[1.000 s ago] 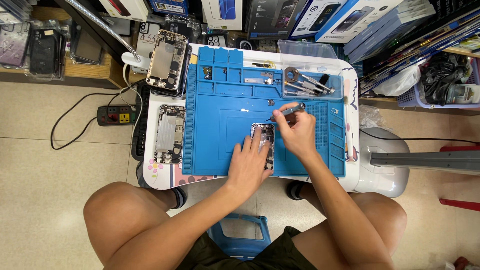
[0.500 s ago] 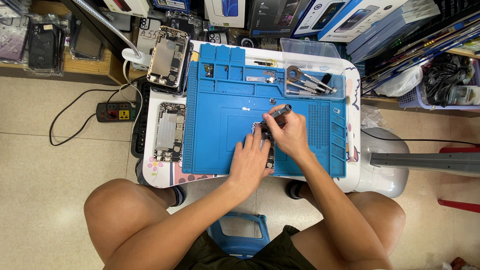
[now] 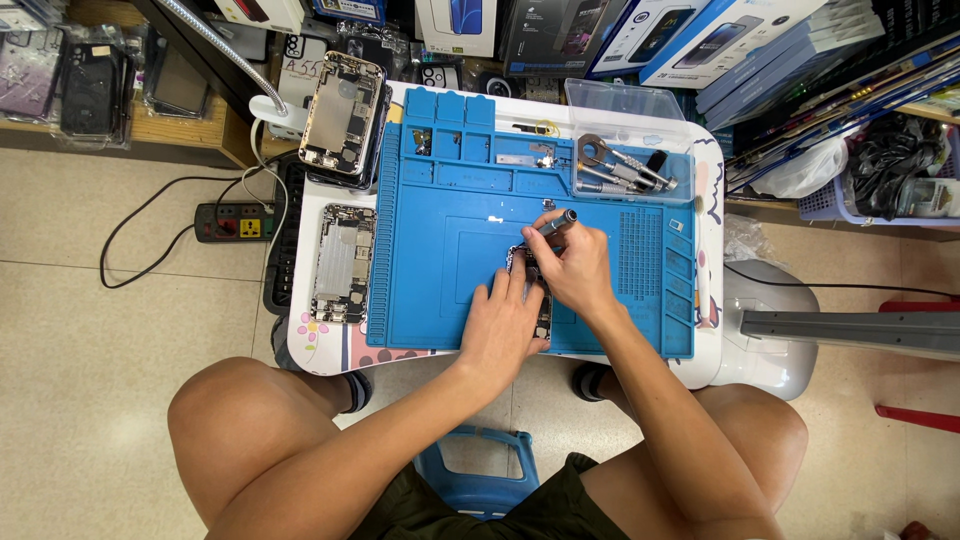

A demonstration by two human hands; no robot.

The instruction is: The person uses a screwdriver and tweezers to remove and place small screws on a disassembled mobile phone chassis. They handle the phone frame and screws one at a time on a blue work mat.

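Note:
An opened phone lies on the blue work mat, mostly covered by both hands. My left hand presses flat on the phone's lower part and holds it down. My right hand grips a grey screwdriver, its tip angled down onto the upper end of the phone. Small loose metal parts sit on the mat's upper section.
A clear tray with several metal tools stands at the mat's top right. Two bare phone housings lie left of the mat. A power strip and cable are on the floor at left. Boxes line the back shelf.
My right hand has drawn the screwdriver a little left and closer onto the phone's top end. My left hand stays pressed on the phone.

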